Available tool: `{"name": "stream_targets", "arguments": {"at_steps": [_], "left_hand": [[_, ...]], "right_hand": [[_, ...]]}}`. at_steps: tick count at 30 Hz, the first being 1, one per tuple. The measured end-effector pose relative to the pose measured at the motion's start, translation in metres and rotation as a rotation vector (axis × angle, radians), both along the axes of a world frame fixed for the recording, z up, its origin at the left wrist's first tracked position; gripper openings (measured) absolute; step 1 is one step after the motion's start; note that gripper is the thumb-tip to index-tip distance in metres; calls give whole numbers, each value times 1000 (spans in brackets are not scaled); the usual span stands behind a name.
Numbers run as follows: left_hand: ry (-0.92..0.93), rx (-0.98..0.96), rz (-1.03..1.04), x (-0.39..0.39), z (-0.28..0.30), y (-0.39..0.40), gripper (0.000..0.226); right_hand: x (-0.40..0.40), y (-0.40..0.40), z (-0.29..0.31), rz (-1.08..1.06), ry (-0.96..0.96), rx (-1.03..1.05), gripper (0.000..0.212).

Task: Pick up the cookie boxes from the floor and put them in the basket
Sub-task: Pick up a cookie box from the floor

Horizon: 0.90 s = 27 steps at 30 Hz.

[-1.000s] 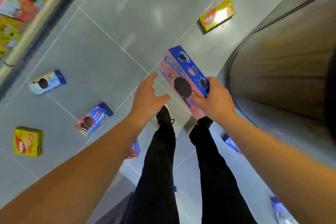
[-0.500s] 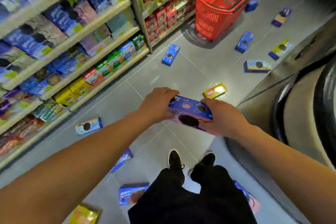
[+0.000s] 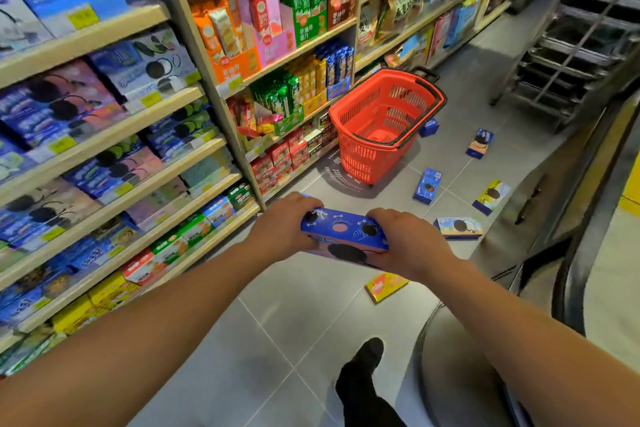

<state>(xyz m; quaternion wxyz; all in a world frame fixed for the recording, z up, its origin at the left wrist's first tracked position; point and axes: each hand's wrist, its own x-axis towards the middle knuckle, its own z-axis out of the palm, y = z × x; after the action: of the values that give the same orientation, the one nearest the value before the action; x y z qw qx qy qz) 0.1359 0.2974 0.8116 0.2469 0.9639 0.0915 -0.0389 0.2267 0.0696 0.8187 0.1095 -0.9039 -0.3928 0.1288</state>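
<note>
Basket (image 3: 386, 121) on floor beside shelves (image 3: 145, 121), ahead of held box (image 3: 343, 234).

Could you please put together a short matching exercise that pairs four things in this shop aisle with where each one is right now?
Things:
1. blue and pink cardboard cookie box
2. red plastic shopping basket
3. flat yellow and red snack box
4. blue cookie box with a pale top face

Places:
A. on the floor, just right of the right hand
B. standing on the floor beside the shelves
C. held between the left hand and the right hand
D. on the floor below the right wrist

Pairs: 1-C, 2-B, 3-D, 4-A
</note>
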Motion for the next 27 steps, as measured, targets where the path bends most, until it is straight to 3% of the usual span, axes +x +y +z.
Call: {"name": "stream_targets", "arguments": {"at_steps": [6, 11, 21, 27], "left_hand": [[-51, 75, -28, 117, 21, 15, 63], [-60, 82, -54, 189, 29, 33, 66], [-42, 92, -166, 395, -6, 105, 68], [22, 27, -277, 527, -13, 154, 67]], "right_hand": [[113, 14, 15, -32, -29, 44, 53], [186, 27, 24, -25, -21, 69, 63], [364, 90, -5, -114, 12, 24, 45], [478, 133, -10, -189, 58, -9, 45]]}}
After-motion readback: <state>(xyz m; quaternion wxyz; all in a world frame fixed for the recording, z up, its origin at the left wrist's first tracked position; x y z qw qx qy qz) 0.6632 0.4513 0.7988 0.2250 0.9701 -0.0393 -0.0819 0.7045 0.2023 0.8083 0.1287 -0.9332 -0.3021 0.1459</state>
